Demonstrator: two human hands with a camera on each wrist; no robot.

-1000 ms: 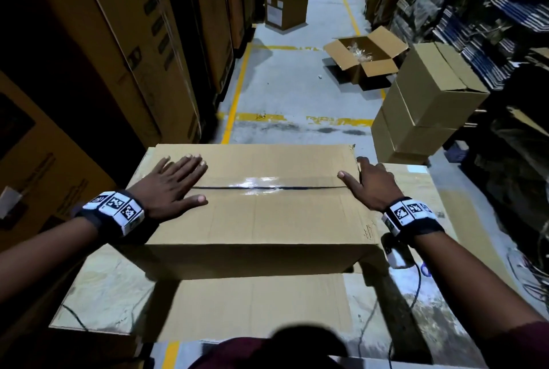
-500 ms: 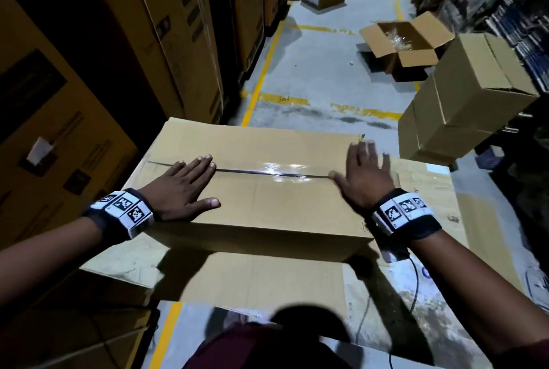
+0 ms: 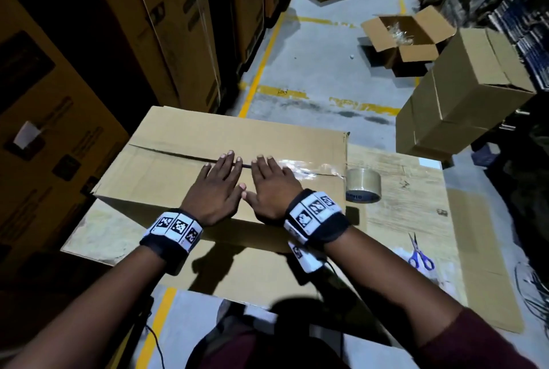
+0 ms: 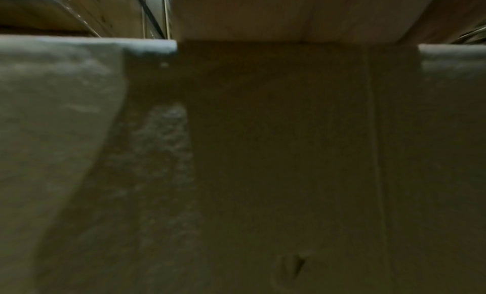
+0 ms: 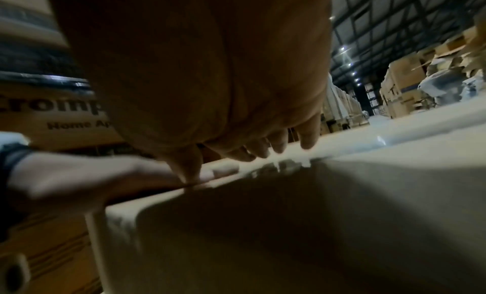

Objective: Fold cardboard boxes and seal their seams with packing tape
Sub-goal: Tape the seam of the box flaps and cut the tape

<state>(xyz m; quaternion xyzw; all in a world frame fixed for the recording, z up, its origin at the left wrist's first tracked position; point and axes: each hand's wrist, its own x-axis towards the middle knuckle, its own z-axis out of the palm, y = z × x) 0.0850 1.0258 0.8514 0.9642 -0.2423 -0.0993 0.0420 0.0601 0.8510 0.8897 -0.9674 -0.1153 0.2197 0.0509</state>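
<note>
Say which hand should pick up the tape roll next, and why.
Right. The tape roll stands just off the box's right end, on the right hand's side. The left hand would probably have to cross over. Both lie flat on the box.

- My left grip (image 3: 215, 190) lies flat, fingers straight, palm down.
- My right grip (image 3: 271, 191) lies flat just beside it, thumbs nearly touching.

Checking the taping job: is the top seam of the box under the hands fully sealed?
Cannot tell. The box has glossy tape right of the hands, but a dark slit shows along the seam's left stretch.
</note>
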